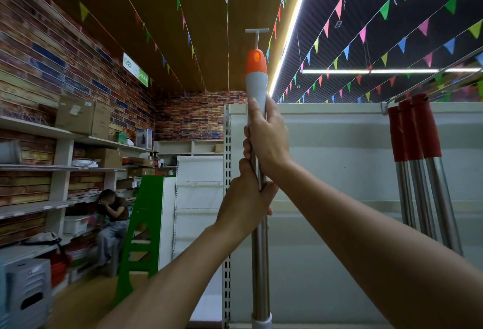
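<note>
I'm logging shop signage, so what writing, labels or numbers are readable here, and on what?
Green and white sign: a logo and characters, too blurred to read.
Label on the cardboard box: too small to read.
Orange and grey pole: no writing shows.

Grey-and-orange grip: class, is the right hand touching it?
Touching. The head view shows the right hand curled round the grip at its grey lower end, thumb lying along it.
</note>
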The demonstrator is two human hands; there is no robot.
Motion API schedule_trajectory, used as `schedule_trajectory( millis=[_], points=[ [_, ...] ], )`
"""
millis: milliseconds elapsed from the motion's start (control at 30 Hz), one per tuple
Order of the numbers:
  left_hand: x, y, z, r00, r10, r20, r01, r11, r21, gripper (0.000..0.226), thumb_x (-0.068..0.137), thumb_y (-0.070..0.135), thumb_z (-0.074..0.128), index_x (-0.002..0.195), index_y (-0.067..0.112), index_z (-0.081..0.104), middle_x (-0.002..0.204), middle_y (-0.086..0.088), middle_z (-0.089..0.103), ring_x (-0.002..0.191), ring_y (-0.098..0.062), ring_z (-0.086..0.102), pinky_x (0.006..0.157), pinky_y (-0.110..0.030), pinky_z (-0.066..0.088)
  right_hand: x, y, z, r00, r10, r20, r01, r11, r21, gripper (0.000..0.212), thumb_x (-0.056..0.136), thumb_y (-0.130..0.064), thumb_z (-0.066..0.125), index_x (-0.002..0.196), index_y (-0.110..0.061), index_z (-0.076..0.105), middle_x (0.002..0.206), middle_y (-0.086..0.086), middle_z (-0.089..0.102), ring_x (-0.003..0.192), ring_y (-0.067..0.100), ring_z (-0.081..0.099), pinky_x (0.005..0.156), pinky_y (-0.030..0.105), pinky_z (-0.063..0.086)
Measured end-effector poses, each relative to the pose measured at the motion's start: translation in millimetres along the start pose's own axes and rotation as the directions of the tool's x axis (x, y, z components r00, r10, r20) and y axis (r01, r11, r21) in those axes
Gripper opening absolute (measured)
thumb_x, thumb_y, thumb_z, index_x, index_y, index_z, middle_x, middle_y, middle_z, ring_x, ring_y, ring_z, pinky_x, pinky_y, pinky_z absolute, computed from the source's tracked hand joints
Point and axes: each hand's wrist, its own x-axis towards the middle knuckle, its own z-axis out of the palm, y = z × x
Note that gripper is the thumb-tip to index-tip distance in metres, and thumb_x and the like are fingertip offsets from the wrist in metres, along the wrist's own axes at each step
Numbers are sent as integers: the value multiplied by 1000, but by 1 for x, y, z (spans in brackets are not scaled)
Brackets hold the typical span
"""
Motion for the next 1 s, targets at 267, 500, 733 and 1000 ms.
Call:
schedule_trajectory(
  millis=[267,500,733,1000],
  points=[
    [3,-4,8,1000,-24,-7,24,1000,-19,34,94,31,50,119,24,29,69,-8,69,52,-19,66,60,-40,59,-1,6,-4,998,56,5,-56,998,9,33,100,-36,41,127,-17,45,69,3,49,49,15,48,46,28,43],
    [0,-12,14,1000,-7,-22,7,1000,-12,34,94,36,50,118,22,31,65,-5,68,49,-13,64,49,-27,51,-8,13,-1,1000,17,-13,-17,998,-52,34,97,-40,42,127,-23,46,67,-7,50,57,14,50,62,44,49],
    [6,-10,5,999,-9,33,12,995,-99,30,94,35,50,111,29,26,66,-9,68,45,-24,66,50,-34,55,-1,9,7,998,10,-64,-22,984,-178,46,98,-41,42,142,-28,36,74,-6,53,71,19,57,73,51,56],
    [11,-4,-5,999,-23,45,29,992,-121,33,95,31,51,114,31,24,68,-10,67,47,-26,66,50,-35,57,10,9,11,999,15,-38,-18,997,-71,44,94,-44,43,133,-23,44,73,-7,51,67,19,53,74,55,54]
  ],
)
